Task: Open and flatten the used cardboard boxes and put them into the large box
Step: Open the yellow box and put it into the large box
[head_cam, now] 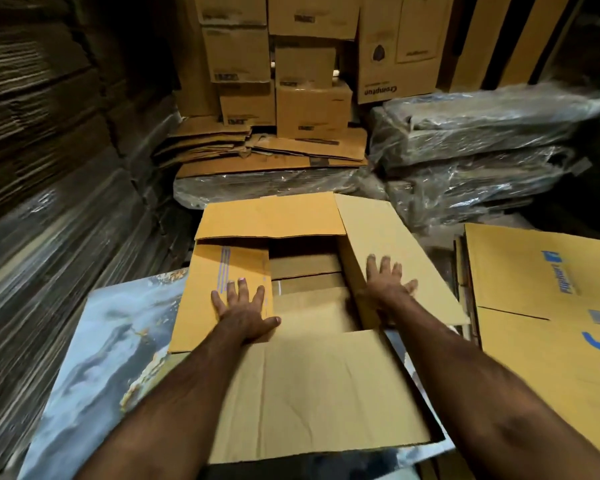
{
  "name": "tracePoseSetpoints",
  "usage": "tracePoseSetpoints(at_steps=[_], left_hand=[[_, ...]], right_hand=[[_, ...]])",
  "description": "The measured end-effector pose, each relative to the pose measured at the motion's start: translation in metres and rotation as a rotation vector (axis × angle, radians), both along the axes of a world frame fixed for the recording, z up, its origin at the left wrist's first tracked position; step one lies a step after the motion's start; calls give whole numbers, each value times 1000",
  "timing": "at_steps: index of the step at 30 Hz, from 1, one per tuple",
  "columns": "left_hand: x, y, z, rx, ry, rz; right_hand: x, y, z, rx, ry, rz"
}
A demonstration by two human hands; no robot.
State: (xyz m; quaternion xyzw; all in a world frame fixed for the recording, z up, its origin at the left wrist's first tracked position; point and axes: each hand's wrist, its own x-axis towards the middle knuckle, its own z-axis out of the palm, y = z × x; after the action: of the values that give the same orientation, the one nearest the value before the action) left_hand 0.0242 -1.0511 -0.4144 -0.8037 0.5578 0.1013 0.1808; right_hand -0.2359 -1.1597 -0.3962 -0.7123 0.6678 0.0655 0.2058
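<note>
A large open cardboard box stands in front of me with all its top flaps spread. Flattened brown cardboard lies stacked inside it. My left hand presses flat, fingers spread, on the left flap, which folds in over the opening. My right hand lies flat with straight fingers on the right flap, which slopes outward. The near flap hangs toward me between my forearms.
A flattened box with blue print lies at the right. Plastic-wrapped cardboard bundles sit behind. Stacked boxes and loose flattened cardboard fill the back. A marbled sheet lies under the box at left.
</note>
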Motion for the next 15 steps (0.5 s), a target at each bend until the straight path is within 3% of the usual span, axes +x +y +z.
tracePoseSetpoints(at_steps=[6, 15], left_hand=[[-7, -14, -4, -61, 44, 39], [42, -36, 14, -201, 153, 248]], right_hand=[[26, -16, -1, -201, 185, 233], [122, -29, 0, -33, 113, 521]])
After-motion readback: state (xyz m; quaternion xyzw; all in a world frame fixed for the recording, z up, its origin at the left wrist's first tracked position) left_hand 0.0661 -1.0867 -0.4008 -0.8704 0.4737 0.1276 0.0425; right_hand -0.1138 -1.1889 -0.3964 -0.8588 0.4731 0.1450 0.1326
